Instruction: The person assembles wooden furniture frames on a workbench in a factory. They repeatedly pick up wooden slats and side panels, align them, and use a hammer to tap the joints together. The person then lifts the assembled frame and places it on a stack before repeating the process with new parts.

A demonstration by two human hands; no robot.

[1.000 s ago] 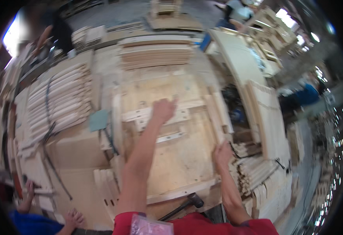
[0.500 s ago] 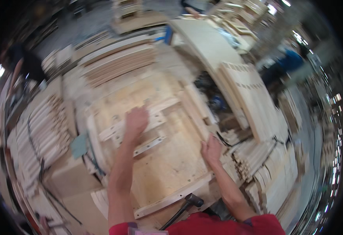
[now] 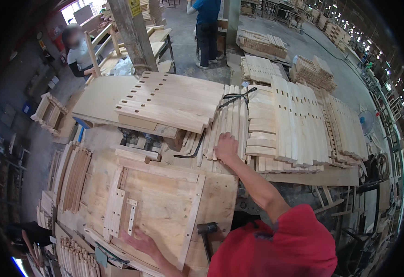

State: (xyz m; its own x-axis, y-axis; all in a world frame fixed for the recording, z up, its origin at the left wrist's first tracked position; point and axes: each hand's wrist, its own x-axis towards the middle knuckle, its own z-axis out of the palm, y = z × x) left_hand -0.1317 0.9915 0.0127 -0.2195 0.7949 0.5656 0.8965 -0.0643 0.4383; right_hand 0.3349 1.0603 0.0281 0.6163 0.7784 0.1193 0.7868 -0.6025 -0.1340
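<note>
My right hand (image 3: 227, 147) reaches out to a bundle of pale wooden sticks (image 3: 233, 113), its fingers bent over a stick near the bundle's near end. My left hand (image 3: 139, 242) is open, fingers apart, low over the plywood jig board (image 3: 218, 198). Beside its fingertips are a pale wooden rail with holes (image 3: 114, 207) and a shorter drilled strip (image 3: 132, 217), both lying on the board. A hammer (image 3: 207, 228) with a black head rests at the board's near right edge, next to my red sleeve.
Beyond the jig lies a slotted wooden panel (image 3: 174, 99) on a bench. Stacks of slotted curved slats (image 3: 299, 122) stand to the right. Curved wooden pieces (image 3: 74, 177) are stacked at left. Two people (image 3: 207, 32) are in the background, one beside a wooden frame (image 3: 101, 48).
The view has swung to the right. My right hand has gone from the board's edge to the stick bundle. My left hand has come off the rail and opened.
</note>
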